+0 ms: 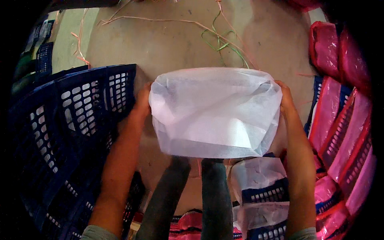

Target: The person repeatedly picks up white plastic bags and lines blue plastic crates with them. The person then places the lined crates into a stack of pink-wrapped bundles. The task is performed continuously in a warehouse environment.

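A white, slightly see-through cloth bag (212,108) hangs in front of me, spread wide between my two hands. Its rim looks rounded at the far side, and creases run down to squared corners at the near side. My left hand (145,99) closes on the bag's left edge, its fingers partly hidden behind the cloth. At the opposite edge my right hand (285,97) grips the upper right side, thumb and finger partly showing. Both arms are stretched forward, and the bag is held above the floor.
Stacked dark blue plastic crates (80,104) with slotted walls rise at the left. Pink and red wrapped bundles (340,124) line the right. White-covered blue crates (264,192) stand near my right leg. Green and pink strands (218,46) lie on the brown floor (160,44).
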`<state>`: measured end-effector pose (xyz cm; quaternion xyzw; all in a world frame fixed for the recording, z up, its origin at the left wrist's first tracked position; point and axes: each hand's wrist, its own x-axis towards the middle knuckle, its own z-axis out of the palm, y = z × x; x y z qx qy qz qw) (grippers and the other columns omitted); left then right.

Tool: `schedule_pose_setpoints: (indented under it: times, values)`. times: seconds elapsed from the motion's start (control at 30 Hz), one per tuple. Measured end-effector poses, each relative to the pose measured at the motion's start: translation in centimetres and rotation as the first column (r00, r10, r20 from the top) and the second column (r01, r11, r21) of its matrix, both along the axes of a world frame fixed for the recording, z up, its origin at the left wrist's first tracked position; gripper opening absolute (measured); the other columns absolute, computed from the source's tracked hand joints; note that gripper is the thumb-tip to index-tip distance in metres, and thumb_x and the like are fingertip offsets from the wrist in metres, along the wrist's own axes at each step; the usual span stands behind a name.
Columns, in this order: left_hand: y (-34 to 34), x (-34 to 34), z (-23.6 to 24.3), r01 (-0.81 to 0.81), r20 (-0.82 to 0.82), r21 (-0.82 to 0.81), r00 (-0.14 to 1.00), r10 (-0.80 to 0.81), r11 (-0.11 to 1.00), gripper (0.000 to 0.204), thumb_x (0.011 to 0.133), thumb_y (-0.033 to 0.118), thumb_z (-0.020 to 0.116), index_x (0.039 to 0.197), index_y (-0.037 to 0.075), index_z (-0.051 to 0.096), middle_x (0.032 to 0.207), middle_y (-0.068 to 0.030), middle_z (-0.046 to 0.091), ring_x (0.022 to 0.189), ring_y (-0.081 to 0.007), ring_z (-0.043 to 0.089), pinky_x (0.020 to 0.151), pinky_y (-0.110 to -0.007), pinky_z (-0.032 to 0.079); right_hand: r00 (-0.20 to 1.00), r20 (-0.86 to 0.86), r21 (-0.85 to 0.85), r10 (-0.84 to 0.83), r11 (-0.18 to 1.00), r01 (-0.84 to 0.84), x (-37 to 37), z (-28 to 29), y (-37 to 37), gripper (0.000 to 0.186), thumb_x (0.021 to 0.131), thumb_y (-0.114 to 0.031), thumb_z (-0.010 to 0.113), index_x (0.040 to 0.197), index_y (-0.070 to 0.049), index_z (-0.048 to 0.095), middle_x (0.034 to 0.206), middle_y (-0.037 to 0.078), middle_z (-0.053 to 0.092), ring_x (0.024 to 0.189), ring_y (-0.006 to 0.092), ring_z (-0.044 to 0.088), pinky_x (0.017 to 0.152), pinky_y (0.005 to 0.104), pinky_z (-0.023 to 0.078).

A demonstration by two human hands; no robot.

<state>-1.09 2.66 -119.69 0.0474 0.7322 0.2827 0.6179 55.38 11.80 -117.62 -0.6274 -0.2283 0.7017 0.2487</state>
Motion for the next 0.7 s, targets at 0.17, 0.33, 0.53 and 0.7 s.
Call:
schedule_pose_setpoints:
  times: [0.17,0.33,0.53,0.7]
  values:
    - [-2.3,-5.8,-6.4,0.041,-0.176,0.247,0.984,0.003,0.968,0.03,0.096,0.033,0.054,0.11,0.009,0.067,0.107,-0.0107,0.068,0.09,-0.0239,0.065,0.082,-0.039,0.054,1.0,0.006,-0.105,-0.024,0.994,0.025,-2.7,-6.2,-0.4,0.031,0.1,-0.024,0.048,0.114,-0.002,0.064,0.102,0.009,0.068,0.096,0.0188,0.064,0.084,0.0347,0.053]
    - [-3.8,2.0,8.9,0.428,-0.91,0.292,0.399,0.111,0.855,0.019,0.096,0.019,0.055,0.101,0.004,0.065,0.097,-0.012,0.069,0.083,-0.0239,0.064,0.078,-0.039,0.052,0.572,0.728,0.488,-0.378,0.871,-0.045,-1.6,6.9,-5.8,0.026,0.098,-0.022,0.052,0.104,-0.001,0.066,0.092,0.01,0.069,0.077,0.0191,0.065,0.071,0.0315,0.054]
    - [-2.8,15.2,11.8,0.738,-0.539,0.05,0.587,-0.604,0.673,0.051,0.089,0.022,0.067,0.133,0.001,0.052,0.115,-0.0236,0.065,0.107,-0.0359,0.064,0.092,-0.043,0.05,0.298,0.793,-0.104,0.531,0.601,-0.793,-14.1,10.1,-8.9,0.04,0.092,-0.029,0.062,0.118,0.0,0.059,0.109,0.025,0.067,0.098,0.0416,0.066,0.085,0.0496,0.052]
    - [-1.9,16.2,1.6,0.804,-0.671,-0.174,0.326,-0.666,0.568,0.06,0.088,0.029,0.068,0.136,-0.002,0.05,0.139,-0.0277,0.052,0.128,-0.0422,0.051,0.107,-0.047,0.042,0.187,0.92,-0.008,0.345,0.493,-0.87,-14.4,-3.8,-11.2,0.052,0.091,-0.03,0.062,0.133,-0.003,0.048,0.116,0.025,0.063,0.106,0.0445,0.061,0.093,0.0545,0.049]
